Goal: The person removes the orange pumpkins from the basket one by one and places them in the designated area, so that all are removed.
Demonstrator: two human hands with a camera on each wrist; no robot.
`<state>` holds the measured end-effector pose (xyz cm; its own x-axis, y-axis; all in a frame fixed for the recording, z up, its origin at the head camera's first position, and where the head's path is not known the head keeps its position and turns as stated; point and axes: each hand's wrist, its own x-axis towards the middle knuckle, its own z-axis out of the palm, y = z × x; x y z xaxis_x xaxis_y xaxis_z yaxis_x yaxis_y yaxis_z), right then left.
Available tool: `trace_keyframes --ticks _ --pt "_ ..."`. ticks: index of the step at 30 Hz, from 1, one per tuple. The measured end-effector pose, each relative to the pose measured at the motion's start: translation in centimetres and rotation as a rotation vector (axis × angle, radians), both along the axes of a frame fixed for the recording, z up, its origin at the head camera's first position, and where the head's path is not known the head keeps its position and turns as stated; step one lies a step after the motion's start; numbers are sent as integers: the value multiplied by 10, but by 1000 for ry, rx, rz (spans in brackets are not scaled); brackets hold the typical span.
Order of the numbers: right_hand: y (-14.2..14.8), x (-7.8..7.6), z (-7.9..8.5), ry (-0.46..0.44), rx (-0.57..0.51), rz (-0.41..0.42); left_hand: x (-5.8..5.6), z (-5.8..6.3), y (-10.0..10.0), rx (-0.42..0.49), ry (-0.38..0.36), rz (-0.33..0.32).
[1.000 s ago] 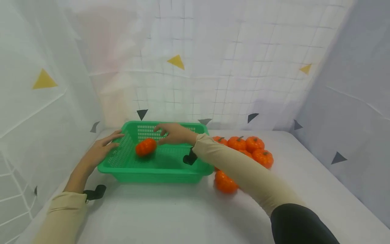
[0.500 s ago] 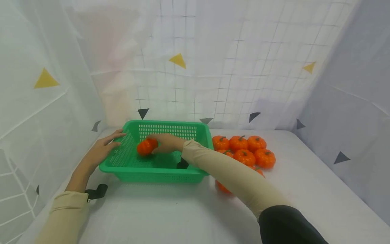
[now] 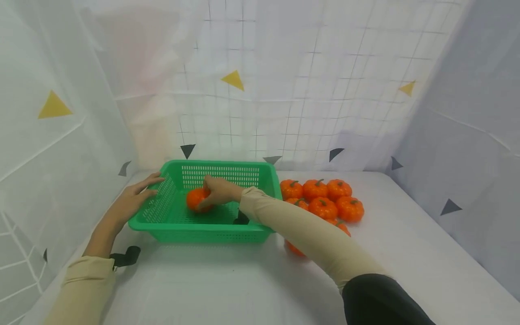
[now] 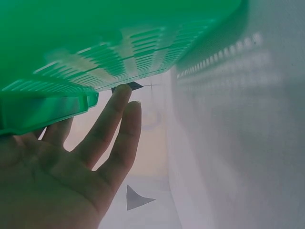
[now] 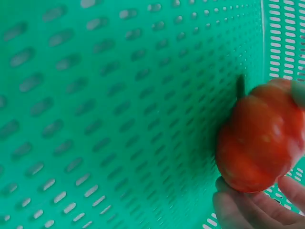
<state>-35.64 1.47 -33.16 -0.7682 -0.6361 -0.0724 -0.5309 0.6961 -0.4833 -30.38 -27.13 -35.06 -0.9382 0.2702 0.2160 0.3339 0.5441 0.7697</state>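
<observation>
A green slotted plastic basket (image 3: 203, 227) stands on the white table. My left hand (image 3: 129, 203) rests on its left rim; in the left wrist view its fingers (image 4: 125, 138) reach out fairly straight beside the slotted side. Inside the basket, left of the middle, my right hand (image 3: 222, 189) holds a small orange pumpkin (image 3: 195, 197) by its right side. Seen from the right wrist, this pumpkin (image 5: 259, 138) is ribbed and turned with its dark stem toward the slotted green surface. Several fingers (image 5: 238, 210) lie along its lower side there.
Several more small orange pumpkins (image 3: 322, 208) sit grouped on the table right of the basket, some partly hidden by the right sleeve (image 3: 300, 225). White sheeting (image 3: 260, 90) with yellow and dark triangles closes off the back and both sides.
My right hand has moved left and down onto the pumpkin in the basket and taken hold of it. The pumpkin has turned and shifted slightly right. My left hand stays at the rim.
</observation>
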Motion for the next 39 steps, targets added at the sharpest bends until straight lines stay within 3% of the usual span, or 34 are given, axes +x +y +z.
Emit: trace_keyframes --ticks 12,23,31,39 --pt "5 0 10 -7 -17 -11 0 -4 -4 -10 3 3" --pt "8 5 52 -9 -70 -43 1 1 -11 -40 14 37" --pt "8 11 71 4 -90 -36 1 0 -11 -29 -2 32" --pt "11 14 69 -23 -126 -31 -1 -3 -10 -9 3 19"
